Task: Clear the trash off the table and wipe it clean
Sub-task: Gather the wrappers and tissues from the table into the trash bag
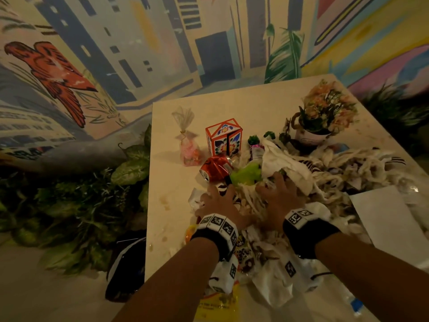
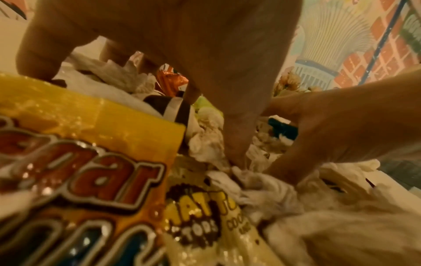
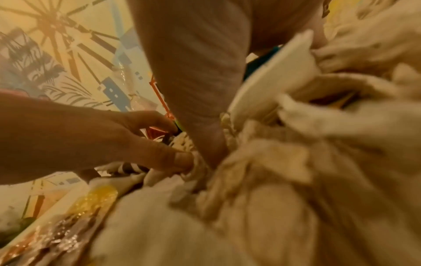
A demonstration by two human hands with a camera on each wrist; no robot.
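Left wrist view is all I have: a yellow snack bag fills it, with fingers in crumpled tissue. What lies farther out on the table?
Observer: In the head view a crushed red can lies just beyond the left hand.
Operator: Anything there that isn't trash?
Observer: Yes, a patterned orange box stands upright behind the can, and a flower pot sits at the far right.
Operator: Where is the right hand?
Observer: The right hand presses its spread fingers onto the tissue pile, beside a white sheet.

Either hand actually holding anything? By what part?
Both hands dig curled fingers into the crumpled tissue pile: left hand at its left edge, right hand on top. A firm hold cannot be told.
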